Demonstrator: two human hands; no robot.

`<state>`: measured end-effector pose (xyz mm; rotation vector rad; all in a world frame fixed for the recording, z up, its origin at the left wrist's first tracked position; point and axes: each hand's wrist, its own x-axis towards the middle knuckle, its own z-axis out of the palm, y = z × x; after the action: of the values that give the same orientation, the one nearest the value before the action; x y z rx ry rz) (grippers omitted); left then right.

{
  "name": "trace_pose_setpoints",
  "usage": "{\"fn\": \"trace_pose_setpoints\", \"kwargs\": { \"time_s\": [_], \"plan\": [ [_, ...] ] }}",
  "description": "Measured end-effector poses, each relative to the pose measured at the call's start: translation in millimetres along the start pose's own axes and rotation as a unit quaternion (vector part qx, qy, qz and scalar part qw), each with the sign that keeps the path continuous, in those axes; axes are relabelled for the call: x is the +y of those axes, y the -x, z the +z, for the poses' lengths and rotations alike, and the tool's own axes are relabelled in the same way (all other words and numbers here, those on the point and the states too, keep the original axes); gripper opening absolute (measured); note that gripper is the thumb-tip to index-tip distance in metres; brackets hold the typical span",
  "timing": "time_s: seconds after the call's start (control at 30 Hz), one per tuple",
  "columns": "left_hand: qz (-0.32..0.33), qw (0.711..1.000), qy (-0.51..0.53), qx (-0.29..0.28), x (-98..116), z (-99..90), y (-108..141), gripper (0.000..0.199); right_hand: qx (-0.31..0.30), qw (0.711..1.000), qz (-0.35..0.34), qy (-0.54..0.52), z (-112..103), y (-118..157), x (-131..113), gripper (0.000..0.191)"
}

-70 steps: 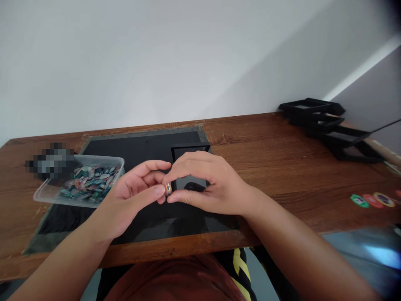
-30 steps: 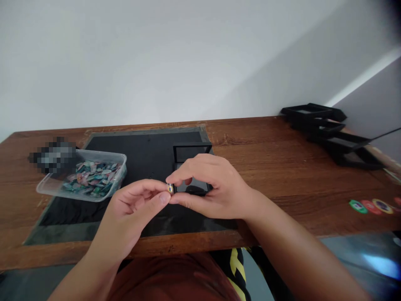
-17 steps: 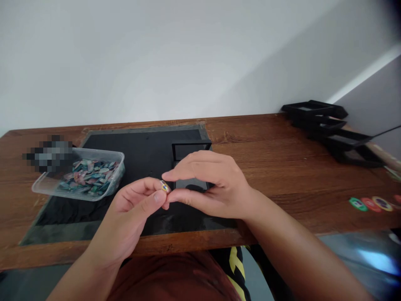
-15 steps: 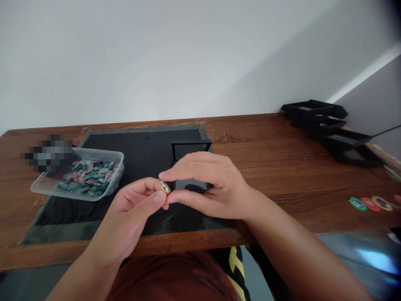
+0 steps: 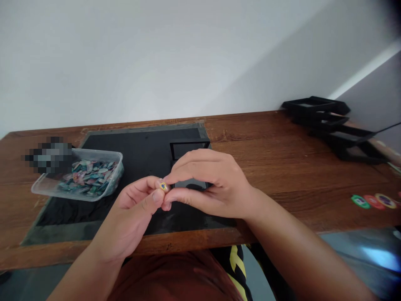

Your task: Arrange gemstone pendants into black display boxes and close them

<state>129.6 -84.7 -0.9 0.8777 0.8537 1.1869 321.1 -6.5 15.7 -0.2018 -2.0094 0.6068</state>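
Observation:
Between the thumb and fingers of my left hand (image 5: 130, 213) is a small shiny piece (image 5: 163, 186) with a yellow-and-blue mark; its exact kind is too small to tell. My right hand (image 5: 216, 184) curves in from the right, closed in a pinch, its thumb and index fingertips at the right edge of the same piece. Behind my right hand stands a small black frame (image 5: 189, 143), partly hidden by the fingers. Both hands are above the black mat (image 5: 140, 154).
A clear plastic tub (image 5: 108, 194) of many small, shiny wrapped pieces stands at the left, beside a pixelated patch. Black stacked trays (image 5: 328, 121) are at the back right. Round coloured badges (image 5: 360, 201) lie near the right front edge of the wooden table (image 5: 260, 142).
My right fingertips have closed in on the piece and now touch its right edge. The piece has turned slightly in my left fingers, its mark facing me more.

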Motion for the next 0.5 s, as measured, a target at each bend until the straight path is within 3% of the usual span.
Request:
{"fn": "trace_pose_setpoints", "kwargs": {
  "time_s": [0.37, 0.5],
  "plan": [
    [0.055, 0.998, -0.018, 0.006, -10, -5.6, -8, 0.01, -0.017, 0.999, 0.041, -0.026, 1, 2, 3, 0.01],
    [0.102, 0.994, -0.036, -0.006, -12, -9.3, -9, 0.019, -0.021, 0.999, 0.042, 0.015, 1, 4, 5, 0.011]
  ]
}}
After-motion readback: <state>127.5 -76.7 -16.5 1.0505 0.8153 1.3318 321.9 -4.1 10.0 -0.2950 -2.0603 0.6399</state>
